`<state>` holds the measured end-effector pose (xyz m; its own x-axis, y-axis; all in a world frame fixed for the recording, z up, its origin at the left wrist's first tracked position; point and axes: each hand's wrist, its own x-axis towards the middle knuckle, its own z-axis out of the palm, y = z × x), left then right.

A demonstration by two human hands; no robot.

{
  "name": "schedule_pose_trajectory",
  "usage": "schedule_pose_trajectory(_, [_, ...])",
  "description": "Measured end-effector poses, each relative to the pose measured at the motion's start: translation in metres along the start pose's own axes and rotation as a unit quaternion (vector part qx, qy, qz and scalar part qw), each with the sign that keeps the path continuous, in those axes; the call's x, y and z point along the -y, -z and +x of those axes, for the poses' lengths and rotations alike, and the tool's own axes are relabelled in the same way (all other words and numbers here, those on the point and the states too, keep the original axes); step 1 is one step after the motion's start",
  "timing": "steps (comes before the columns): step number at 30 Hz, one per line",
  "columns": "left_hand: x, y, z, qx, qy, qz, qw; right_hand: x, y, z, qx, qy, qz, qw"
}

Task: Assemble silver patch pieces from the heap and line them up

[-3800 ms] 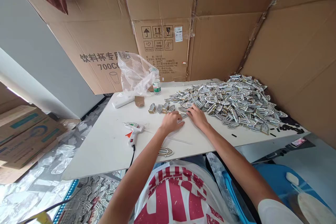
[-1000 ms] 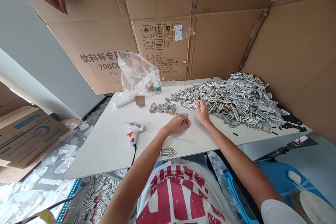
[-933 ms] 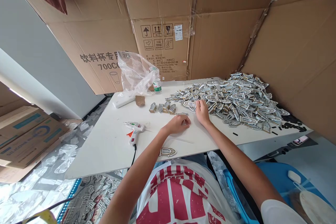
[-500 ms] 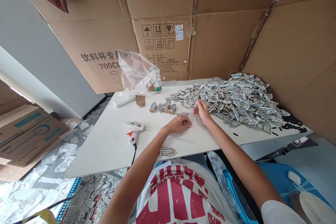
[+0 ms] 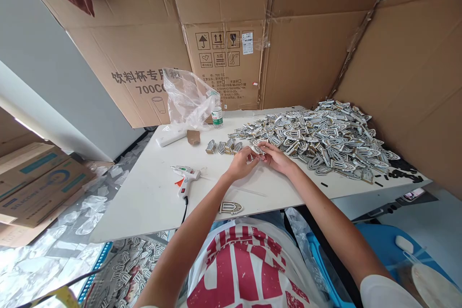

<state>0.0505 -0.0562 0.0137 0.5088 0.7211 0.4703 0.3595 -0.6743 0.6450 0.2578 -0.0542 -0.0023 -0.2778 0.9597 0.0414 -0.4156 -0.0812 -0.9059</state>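
My left hand (image 5: 243,163) and my right hand (image 5: 275,158) meet over the middle of the table. Between their fingertips is a small arch-shaped piece (image 5: 257,149), white and gold with cut-out lines; both hands are closed on it. My fingers partly cover it. Just beyond is a large heap of the same arch-shaped pieces (image 5: 325,134). A short row of stacked pieces (image 5: 228,147) stands left of the hands. One more arch-shaped piece (image 5: 231,208) lies flat by the front edge. Left of my left forearm rests a white glue gun (image 5: 186,179) with its cord.
A clear plastic bag (image 5: 187,98) and a small bottle (image 5: 217,116) stand at the back, near a brown cardboard scrap (image 5: 193,137). Black strips (image 5: 404,174) lie at the right. Cardboard walls (image 5: 224,0) enclose the table. A blue crate (image 5: 94,272) of pieces sits below.
My left hand has moved up and right, and my right hand has come slightly left and down from the heap's edge. They now meet at the arch-shaped piece.
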Motion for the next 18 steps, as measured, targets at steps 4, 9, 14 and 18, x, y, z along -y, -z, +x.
schedule_pose_trajectory(4, [0.0019,-0.0018,0.0005,-0.024,-0.017,-0.018,0.999,0.0000,-0.0010,-0.0014,0.006,-0.019,-0.017,1.000])
schedule_pose_trajectory(9, [0.0015,-0.0023,0.0013,-0.035,-0.007,-0.070,0.997,-0.0024,-0.0007,-0.0020,0.012,-0.028,-0.021,0.999])
schedule_pose_trajectory(14, [0.0009,-0.0012,0.0010,-0.028,0.050,-0.072,0.996,-0.0038,-0.0021,-0.0022,0.022,-0.033,-0.010,0.999])
schedule_pose_trajectory(18, [0.0029,-0.0023,0.0011,-0.034,0.063,-0.059,0.996,-0.0034,-0.0035,-0.0017,0.017,-0.046,0.015,0.999])
